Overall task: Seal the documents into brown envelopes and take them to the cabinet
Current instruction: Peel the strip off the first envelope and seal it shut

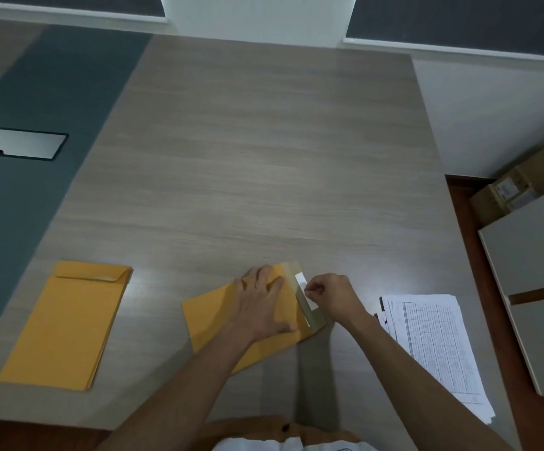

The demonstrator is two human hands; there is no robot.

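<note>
Left hand [262,304] presses flat on brown envelope [212,320]; right hand [329,296] pinches its white strip [306,292]; forms' [436,346] print seems illegible.

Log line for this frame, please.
stage: sealing | left hand: presses envelope flat | right hand: pinches flap strip | documents: right

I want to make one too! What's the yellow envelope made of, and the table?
The envelope under the left hand looks like thick matte paper: flat, creased at the flap, no shine. The white strip that the right hand pinches seems glossy peel-off paper. The table shows wood grain, probably smooth laminate, since light glares off it.
</note>
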